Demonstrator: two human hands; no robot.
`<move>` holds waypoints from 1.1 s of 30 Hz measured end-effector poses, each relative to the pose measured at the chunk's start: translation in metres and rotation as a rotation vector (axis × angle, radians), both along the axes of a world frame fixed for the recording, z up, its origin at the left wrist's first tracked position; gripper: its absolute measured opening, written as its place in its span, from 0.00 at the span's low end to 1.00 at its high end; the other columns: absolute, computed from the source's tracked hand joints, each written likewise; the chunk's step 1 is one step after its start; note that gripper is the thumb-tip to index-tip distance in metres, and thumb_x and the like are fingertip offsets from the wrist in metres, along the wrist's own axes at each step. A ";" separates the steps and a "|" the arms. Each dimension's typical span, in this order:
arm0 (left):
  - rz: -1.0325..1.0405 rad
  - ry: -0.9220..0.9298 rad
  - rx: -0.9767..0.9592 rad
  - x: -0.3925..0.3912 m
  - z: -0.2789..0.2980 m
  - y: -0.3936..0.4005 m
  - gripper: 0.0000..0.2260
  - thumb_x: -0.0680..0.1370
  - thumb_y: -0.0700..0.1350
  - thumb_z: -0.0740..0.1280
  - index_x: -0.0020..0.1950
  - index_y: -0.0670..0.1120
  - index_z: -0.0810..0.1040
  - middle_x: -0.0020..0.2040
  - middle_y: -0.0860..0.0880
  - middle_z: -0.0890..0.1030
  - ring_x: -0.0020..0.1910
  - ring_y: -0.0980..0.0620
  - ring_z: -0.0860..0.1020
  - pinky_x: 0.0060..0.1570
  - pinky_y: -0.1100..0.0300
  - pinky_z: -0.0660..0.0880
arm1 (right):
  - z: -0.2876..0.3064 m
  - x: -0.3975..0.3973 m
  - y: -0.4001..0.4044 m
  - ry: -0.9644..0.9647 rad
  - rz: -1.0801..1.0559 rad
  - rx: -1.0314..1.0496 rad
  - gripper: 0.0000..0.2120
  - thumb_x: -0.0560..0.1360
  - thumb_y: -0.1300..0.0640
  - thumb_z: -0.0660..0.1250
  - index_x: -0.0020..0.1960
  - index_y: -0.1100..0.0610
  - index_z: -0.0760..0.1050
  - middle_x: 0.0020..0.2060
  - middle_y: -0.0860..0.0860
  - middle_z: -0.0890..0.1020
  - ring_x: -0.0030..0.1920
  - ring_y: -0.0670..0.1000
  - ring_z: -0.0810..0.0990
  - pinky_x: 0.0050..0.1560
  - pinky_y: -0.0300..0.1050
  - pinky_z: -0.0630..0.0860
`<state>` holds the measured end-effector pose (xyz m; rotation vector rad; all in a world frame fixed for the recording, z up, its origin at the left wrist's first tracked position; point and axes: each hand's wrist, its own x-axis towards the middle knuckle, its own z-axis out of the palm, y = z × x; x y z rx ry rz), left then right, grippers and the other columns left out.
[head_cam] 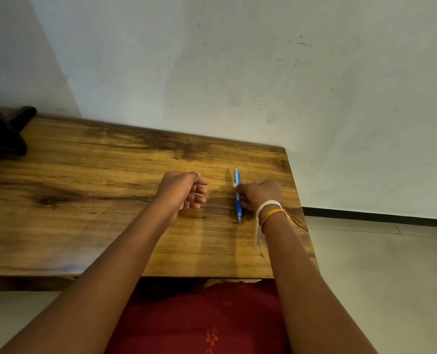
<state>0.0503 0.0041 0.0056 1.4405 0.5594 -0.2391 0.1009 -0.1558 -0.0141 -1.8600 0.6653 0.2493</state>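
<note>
Gripping the blue pen [238, 209] across its middle, the right hand [259, 194] sits right of centre in the frame, knuckles up, with a fingertip hooked over the barrel's left side and the thumb seemingly tucked under from the right. That is a pinch suited to lifting a thin thing off a flat surface. The pen lies lengthwise, its clip end toward the top of the frame and its tip toward the bottom, near the right end of the wooden table [84, 175]. Whether it rests fully on the wood or is raised a little I cannot tell, though a thin shadow just left of its upper end hints at a slight lift. The left hand [181, 191], at the centre of the frame and well apart from the pen, holds nothing. Its fingers are loosely curled and turned toward the right hand, probably kept close so it can take or steady the pen if needed. Thread bracelets [269, 213] circle the right wrist (white and orange strands, one trailing loose). A dark object [2, 131] sits at the table's far left, cut off by the frame edge, and a pale wall [237, 72] fills the upper half. Red cloth [212, 318] at the bottom centre marks the person's lap, close against the table's near edge.
</note>
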 end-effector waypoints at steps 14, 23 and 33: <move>0.010 0.012 0.692 0.003 -0.017 0.052 0.07 0.73 0.44 0.67 0.38 0.42 0.79 0.27 0.46 0.80 0.26 0.49 0.80 0.29 0.59 0.77 | 0.007 -0.006 0.012 -0.123 0.126 -0.380 0.14 0.67 0.51 0.77 0.43 0.61 0.81 0.37 0.54 0.82 0.42 0.57 0.82 0.39 0.44 0.75; -0.065 0.115 0.890 -0.007 -0.029 0.064 0.18 0.70 0.58 0.71 0.42 0.42 0.79 0.34 0.45 0.82 0.35 0.45 0.81 0.39 0.53 0.80 | 0.003 -0.022 0.084 -0.358 0.633 -0.363 0.12 0.73 0.62 0.68 0.55 0.56 0.82 0.41 0.50 0.81 0.44 0.48 0.78 0.39 0.27 0.69; -0.052 0.092 1.019 -0.012 -0.037 0.051 0.18 0.66 0.59 0.74 0.37 0.45 0.77 0.34 0.48 0.80 0.37 0.49 0.78 0.28 0.60 0.66 | -0.009 -0.023 0.097 -0.332 0.632 -0.508 0.06 0.72 0.61 0.70 0.48 0.57 0.83 0.47 0.54 0.84 0.49 0.53 0.81 0.51 0.49 0.80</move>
